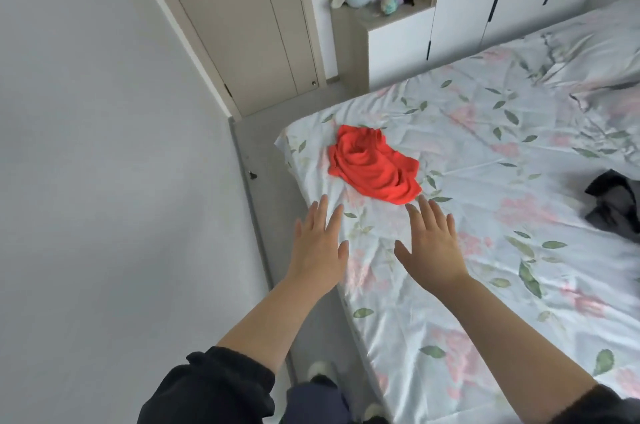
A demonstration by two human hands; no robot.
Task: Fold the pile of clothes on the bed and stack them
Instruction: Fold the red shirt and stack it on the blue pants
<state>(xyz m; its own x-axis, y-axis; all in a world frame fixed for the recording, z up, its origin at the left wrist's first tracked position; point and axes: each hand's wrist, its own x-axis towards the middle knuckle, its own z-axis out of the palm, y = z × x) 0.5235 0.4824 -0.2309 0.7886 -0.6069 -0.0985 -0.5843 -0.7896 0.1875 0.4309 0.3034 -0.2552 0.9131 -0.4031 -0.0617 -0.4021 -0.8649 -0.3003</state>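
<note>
Flat hands [317,245] [433,243] near red top [372,164], perhaps

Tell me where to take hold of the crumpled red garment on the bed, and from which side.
Probably its near edge, pinched at both ends, coming from the near side. The red garment lies bunched in the middle, but that edge fans flatter on the sheet, facing the open left hand and right hand, both close to it.

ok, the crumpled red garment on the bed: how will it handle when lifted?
Likely floppy: the red garment lies in soft folds, so it should sag from any grip. Probably light: the cloth looks thin. Pushed, it'd likely bunch up, not slide.
</note>
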